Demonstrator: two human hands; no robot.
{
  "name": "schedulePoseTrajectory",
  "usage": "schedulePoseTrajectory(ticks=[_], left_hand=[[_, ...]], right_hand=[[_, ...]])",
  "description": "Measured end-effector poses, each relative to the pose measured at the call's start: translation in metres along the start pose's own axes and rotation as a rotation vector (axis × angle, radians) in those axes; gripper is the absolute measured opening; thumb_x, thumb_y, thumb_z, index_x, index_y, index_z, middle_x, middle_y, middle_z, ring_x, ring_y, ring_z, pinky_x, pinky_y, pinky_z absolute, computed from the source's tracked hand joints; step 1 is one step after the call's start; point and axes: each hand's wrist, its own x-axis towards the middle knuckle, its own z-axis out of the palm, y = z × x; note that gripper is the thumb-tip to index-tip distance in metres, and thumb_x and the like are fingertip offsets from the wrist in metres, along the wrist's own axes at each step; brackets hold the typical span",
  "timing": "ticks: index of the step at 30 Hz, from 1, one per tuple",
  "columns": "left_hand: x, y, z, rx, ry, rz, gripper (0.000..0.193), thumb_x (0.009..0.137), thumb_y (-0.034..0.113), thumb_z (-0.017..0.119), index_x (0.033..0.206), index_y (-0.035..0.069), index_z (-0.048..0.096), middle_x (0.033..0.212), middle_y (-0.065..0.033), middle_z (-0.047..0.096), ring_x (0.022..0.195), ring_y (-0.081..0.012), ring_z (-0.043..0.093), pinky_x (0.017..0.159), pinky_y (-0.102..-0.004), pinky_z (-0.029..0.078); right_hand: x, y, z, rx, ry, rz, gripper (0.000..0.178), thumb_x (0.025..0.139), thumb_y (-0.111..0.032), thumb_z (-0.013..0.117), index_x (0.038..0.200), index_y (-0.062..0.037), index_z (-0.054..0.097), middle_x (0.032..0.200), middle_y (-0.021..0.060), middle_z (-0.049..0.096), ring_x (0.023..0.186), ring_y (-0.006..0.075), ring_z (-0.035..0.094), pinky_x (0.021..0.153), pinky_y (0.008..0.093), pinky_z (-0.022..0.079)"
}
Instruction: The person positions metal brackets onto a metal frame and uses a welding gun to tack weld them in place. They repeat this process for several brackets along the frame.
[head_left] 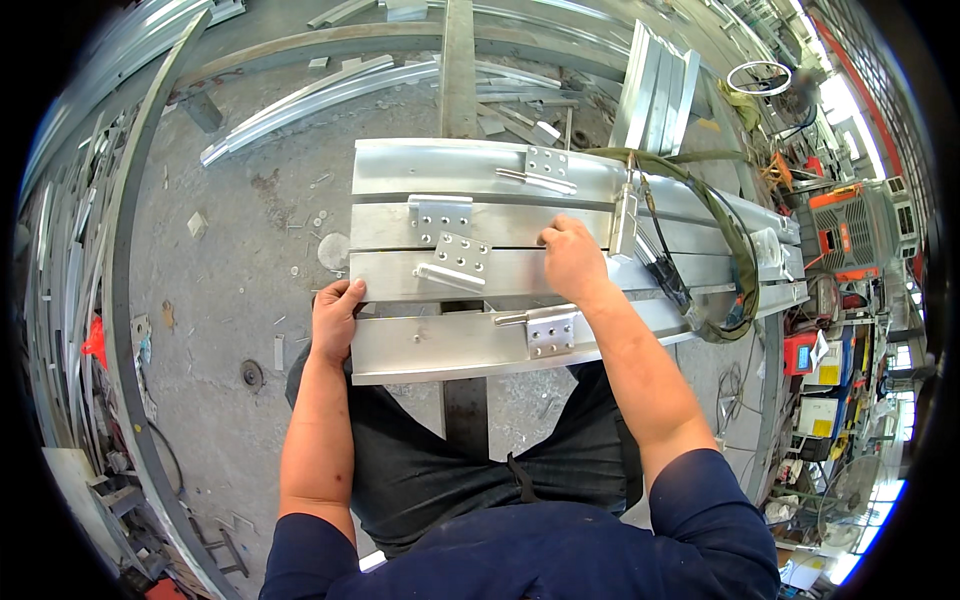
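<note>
Four long silvery metal profiles lie side by side across a support in front of me. My left hand (338, 316) is closed around the left end of the third profile (390, 275), its thumb on the corner. Over the second profile (380, 222) is my right hand (573, 256), fingers pinched together; anything between them is hidden. Hinges with drilled plates rest on the profiles: one on the far profile (547, 160), an upper-left hinge (443, 217), a tilted hinge (461, 253) and a near hinge (551, 331). Right of my right hand stands a narrow metal block (624, 222).
A cable in a green sheath (745, 270) loops over the profiles' right part, ending near a dark torch-like tool (667, 285). Steel frame beams (458, 70) surround me. Loose profiles (310, 105) lie on the floor beyond. An orange-grey machine (848, 232) stands at right.
</note>
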Motion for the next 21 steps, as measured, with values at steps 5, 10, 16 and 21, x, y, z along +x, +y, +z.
schedulePoseTrajectory(ticks=[5, 10, 16, 21], left_hand=[[0.0, 0.002, 0.0, 0.034, 0.006, -0.012, 0.027, 0.097, 0.021, 0.065, 0.09, -0.004, 0.069, 0.077, -0.0012, 0.065, 0.065, -0.0065, 0.054, 0.061, -0.0245, 0.044], [-0.002, 0.006, 0.005, 0.023, 0.004, -0.01, 0.025, 0.096, 0.02, 0.066, 0.09, -0.004, 0.069, 0.076, 0.0002, 0.064, 0.065, -0.0052, 0.052, 0.06, -0.024, 0.041], [-0.002, 0.004, 0.005, -0.001, 0.012, -0.008, 0.025, 0.097, 0.02, 0.065, 0.09, -0.003, 0.07, 0.075, 0.002, 0.062, 0.065, -0.0042, 0.048, 0.06, -0.0235, 0.039], [0.0, 0.002, 0.001, 0.009, -0.009, -0.018, 0.025, 0.097, 0.02, 0.065, 0.09, -0.004, 0.07, 0.076, 0.0017, 0.062, 0.066, -0.0045, 0.049, 0.062, -0.0236, 0.04]], right_hand=[[0.003, -0.022, -0.005, 0.266, -0.006, 0.022, 0.024, 0.086, -0.003, 0.057, 0.105, -0.0081, 0.071, 0.104, 0.0113, 0.063, 0.106, 0.0331, 0.059, 0.094, 0.0416, 0.049], [0.018, -0.045, 0.003, 0.324, -0.016, -0.113, 0.022, 0.088, -0.007, 0.062, 0.108, -0.0114, 0.071, 0.102, 0.0091, 0.064, 0.103, 0.032, 0.06, 0.09, 0.0403, 0.05], [0.038, -0.053, 0.005, 0.374, -0.139, -0.16, 0.018, 0.088, -0.009, 0.065, 0.104, -0.0112, 0.072, 0.102, 0.0083, 0.064, 0.103, 0.0324, 0.059, 0.09, 0.0404, 0.05], [0.04, -0.049, 0.013, 0.27, -0.083, -0.229, 0.009, 0.088, -0.012, 0.067, 0.094, -0.0063, 0.069, 0.1, 0.0093, 0.063, 0.102, 0.0337, 0.059, 0.088, 0.0421, 0.049]])
